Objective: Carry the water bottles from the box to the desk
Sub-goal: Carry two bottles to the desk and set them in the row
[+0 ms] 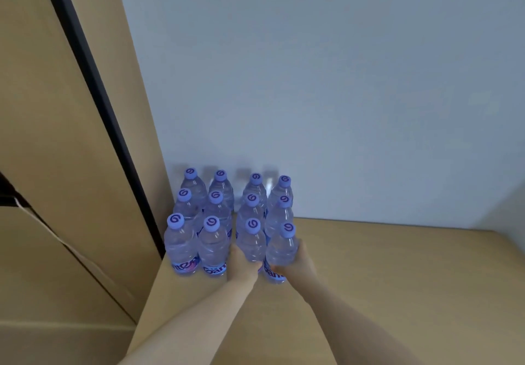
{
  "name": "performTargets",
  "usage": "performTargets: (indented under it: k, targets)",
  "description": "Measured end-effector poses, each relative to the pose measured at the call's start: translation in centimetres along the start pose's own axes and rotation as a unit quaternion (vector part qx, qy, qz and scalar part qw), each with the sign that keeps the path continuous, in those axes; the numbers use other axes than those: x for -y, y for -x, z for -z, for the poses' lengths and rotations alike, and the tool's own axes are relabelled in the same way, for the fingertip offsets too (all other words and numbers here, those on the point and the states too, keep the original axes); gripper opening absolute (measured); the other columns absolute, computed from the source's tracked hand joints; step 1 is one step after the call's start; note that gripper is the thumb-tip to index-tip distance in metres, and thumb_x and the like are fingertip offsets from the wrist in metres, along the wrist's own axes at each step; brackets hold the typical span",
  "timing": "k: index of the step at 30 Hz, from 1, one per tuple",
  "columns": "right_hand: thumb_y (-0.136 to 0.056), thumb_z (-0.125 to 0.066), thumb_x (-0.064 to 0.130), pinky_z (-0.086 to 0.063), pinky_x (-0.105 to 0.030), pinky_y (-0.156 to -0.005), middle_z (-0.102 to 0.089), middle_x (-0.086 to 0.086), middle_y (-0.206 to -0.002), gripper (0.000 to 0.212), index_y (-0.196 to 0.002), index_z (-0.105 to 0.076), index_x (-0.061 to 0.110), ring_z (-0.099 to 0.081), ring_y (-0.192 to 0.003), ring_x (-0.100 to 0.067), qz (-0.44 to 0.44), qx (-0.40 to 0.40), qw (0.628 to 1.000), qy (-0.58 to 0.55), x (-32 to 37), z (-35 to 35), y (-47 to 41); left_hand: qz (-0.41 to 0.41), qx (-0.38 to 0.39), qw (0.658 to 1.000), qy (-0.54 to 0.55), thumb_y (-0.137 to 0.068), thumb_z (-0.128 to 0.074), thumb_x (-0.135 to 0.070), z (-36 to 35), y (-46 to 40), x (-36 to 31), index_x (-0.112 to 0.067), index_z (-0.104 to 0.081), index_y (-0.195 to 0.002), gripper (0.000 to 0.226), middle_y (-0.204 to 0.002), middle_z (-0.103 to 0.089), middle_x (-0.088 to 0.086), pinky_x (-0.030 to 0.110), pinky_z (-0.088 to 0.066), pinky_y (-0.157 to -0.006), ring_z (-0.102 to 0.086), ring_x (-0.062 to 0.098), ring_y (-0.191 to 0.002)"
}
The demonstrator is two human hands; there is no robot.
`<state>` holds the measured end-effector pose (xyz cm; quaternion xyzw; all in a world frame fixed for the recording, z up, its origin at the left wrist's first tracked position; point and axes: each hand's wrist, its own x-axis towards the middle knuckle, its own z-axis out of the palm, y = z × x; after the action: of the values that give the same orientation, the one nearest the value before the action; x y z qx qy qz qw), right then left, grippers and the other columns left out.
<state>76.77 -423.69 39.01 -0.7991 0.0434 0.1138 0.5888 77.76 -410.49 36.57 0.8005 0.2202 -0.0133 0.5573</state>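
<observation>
Several clear water bottles with purple caps stand upright in rows on the tan desk (397, 279), pushed against the white wall at the desk's back left corner. My left hand (243, 262) grips the front bottle of the third column (252, 239) near its base. My right hand (298, 259) grips the front right bottle (284, 247) low on its body. Both held bottles stand on the desk in line with the rows. The box is out of view.
A tall tan cabinet panel (71, 137) with a dark edge strip (113, 126) rises to the left of the desk. The white wall (341, 80) closes the back. The desk surface stretches to the right of the bottles.
</observation>
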Motion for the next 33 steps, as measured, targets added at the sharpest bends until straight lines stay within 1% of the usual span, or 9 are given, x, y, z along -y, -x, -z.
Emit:
performTargets:
  k: [4,8,11,15,18,23,27,30,33]
  targets:
    - [-0.074,-0.054,0.007,-0.033,-0.034,-0.063,-0.045,-0.017,-0.071,0.013,-0.077,-0.045,-0.001,-0.034,-0.070,-0.021,0.025,0.009,0.999,-0.022,-0.1,0.1,-0.2,0.003,0.019,0.999,-0.048,-0.076,-0.066,-0.004,0.5,0.3,-0.2,-0.009,-0.050,-0.073,0.017,-0.062,-0.052,0.002,0.024,-0.037,-0.054,-0.050,0.021,-0.067]
    - [-0.075,-0.057,0.005,-0.033,-0.030,-0.061,-0.043,-0.007,-0.073,0.015,-0.080,-0.043,0.006,-0.034,-0.068,-0.018,0.035,0.003,0.999,-0.029,-0.3,0.2,-0.2,0.092,0.046,0.991,-0.090,-0.085,-0.067,-0.024,0.7,0.9,0.4,-0.009,-0.056,-0.086,0.018,-0.085,-0.059,0.006,0.026,-0.040,-0.068,-0.054,0.022,-0.079]
    - [-0.075,-0.057,0.001,-0.031,-0.030,-0.059,-0.040,-0.006,-0.068,0.015,-0.076,-0.042,0.005,-0.030,-0.067,-0.018,0.042,0.005,0.999,-0.027,-0.2,0.1,-0.1,0.113,0.032,0.991,-0.055,-0.087,-0.067,-0.026,0.3,1.2,0.7,-0.006,-0.053,-0.089,0.025,-0.087,-0.057,0.008,0.028,-0.040,-0.071,-0.053,0.024,-0.082]
    - [-0.075,-0.058,0.003,-0.033,-0.031,-0.060,-0.043,-0.006,-0.072,0.015,-0.079,-0.045,0.006,-0.034,-0.068,-0.017,0.035,0.004,0.999,-0.023,-0.3,0.1,0.0,0.123,0.008,0.991,-0.044,-0.088,-0.066,-0.021,0.3,1.2,0.6,-0.013,-0.040,-0.067,0.035,-0.074,-0.050,0.004,0.028,-0.038,-0.069,-0.050,0.025,-0.079]
    - [-0.074,-0.059,0.007,-0.036,-0.029,-0.060,-0.046,-0.003,-0.075,0.019,-0.084,-0.043,0.011,-0.037,-0.066,-0.016,0.005,-0.002,1.000,-0.013,-0.1,0.0,-0.2,0.122,0.015,0.991,-0.043,-0.089,-0.065,-0.022,0.3,1.1,0.7,-0.016,-0.035,-0.065,0.038,-0.069,-0.046,0.002,0.027,-0.037,-0.069,-0.049,0.024,-0.078]
    - [-0.074,-0.061,0.015,-0.036,-0.030,-0.062,-0.044,0.001,-0.074,0.023,-0.085,-0.040,0.015,-0.035,-0.068,-0.017,-0.007,-0.009,0.999,-0.034,0.0,-0.4,0.0,0.111,0.035,0.992,-0.049,-0.088,-0.066,-0.027,0.9,1.0,1.0,-0.010,-0.048,-0.081,0.026,-0.077,-0.051,0.003,0.031,-0.046,-0.071,-0.051,0.025,-0.080]
    - [-0.073,-0.062,0.011,-0.038,-0.032,-0.064,-0.048,0.001,-0.075,0.021,-0.086,-0.046,0.013,-0.040,-0.068,-0.017,-0.008,-0.019,0.999,-0.033,-0.1,-0.6,0.1,0.098,0.061,0.991,-0.063,-0.087,-0.067,-0.032,1.8,1.1,1.2,-0.011,-0.053,-0.106,0.032,-0.098,-0.055,0.002,0.042,-0.053,-0.089,-0.056,0.027,-0.098]
    - [-0.071,-0.066,0.015,-0.042,-0.034,-0.068,-0.050,-0.004,-0.086,0.034,-0.097,-0.044,0.012,-0.045,-0.077,-0.021,-0.035,-0.023,0.999,-0.034,-0.3,-0.8,-0.1,0.075,0.084,0.990,-0.081,-0.089,-0.064,-0.032,2.3,1.0,1.1,-0.014,-0.053,-0.107,0.028,-0.099,-0.056,0.002,0.037,-0.053,-0.086,-0.057,0.027,-0.101]
    - [-0.073,-0.071,0.017,-0.047,-0.036,-0.078,-0.054,-0.009,-0.102,0.046,-0.109,-0.043,0.008,-0.054,-0.092,-0.029,-0.103,-0.056,0.993,0.013,-1.3,-1.4,-0.2,0.044,0.121,0.984,-0.120,-0.092,-0.058,-0.024,2.8,0.7,0.9,-0.019,-0.050,-0.089,0.010,-0.086,-0.053,0.001,0.028,-0.044,-0.072,-0.051,0.020,-0.082]
